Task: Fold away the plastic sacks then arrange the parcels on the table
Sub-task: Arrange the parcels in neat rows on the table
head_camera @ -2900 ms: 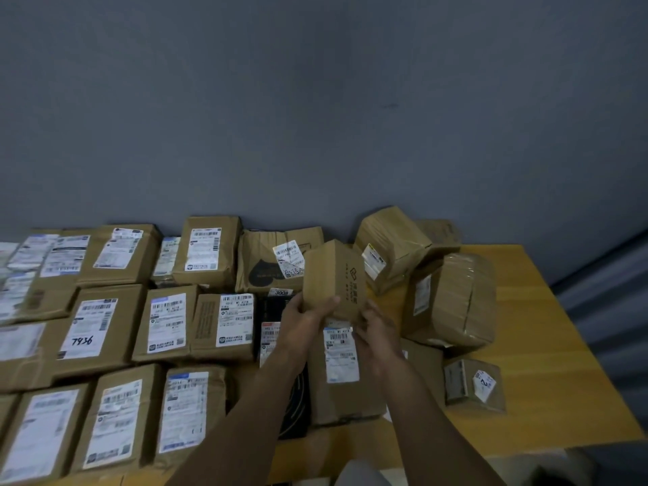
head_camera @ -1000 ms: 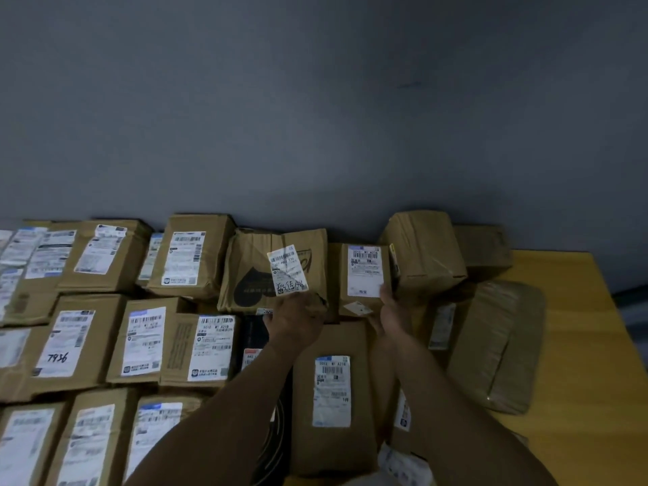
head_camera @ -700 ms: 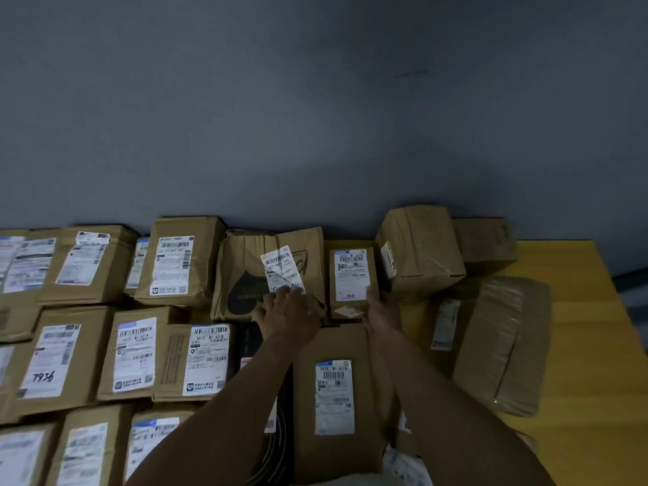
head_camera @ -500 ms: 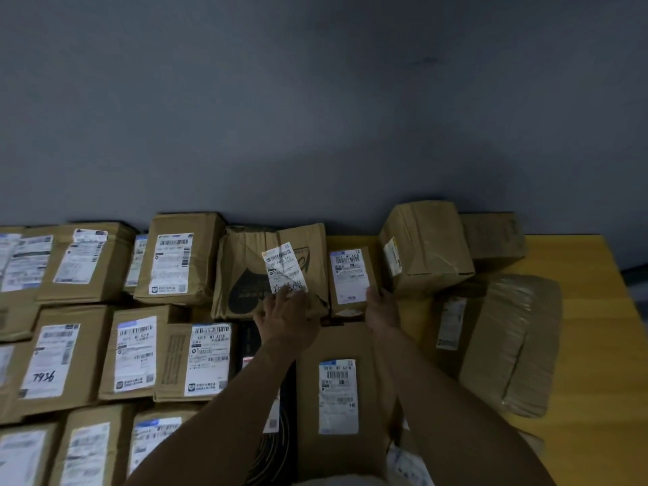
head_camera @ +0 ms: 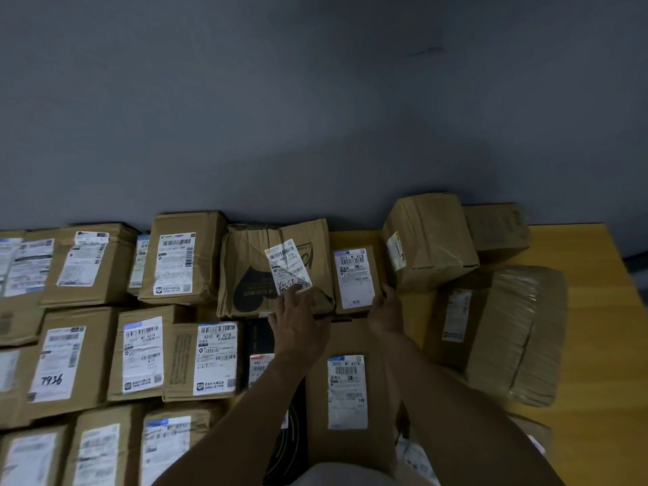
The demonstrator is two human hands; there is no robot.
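left hand (head_camera: 298,322) spread flat on crumpled brown paper parcel (head_camera: 252,275), right hand (head_camera: 385,310) against near right corner of small white-labelled brown cardboard box (head_camera: 355,278), grip unclear

Left hand (head_camera: 298,320) on parcel (head_camera: 252,271); right hand (head_camera: 385,310) touches box (head_camera: 354,275).

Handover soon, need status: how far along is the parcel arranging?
Done: labelled parcels lie in rows at left. In hand: the right hand touches the small box; the left hand rests on the crumpled parcel beside it. Left: the tilted box and taped box at right, unaligned.
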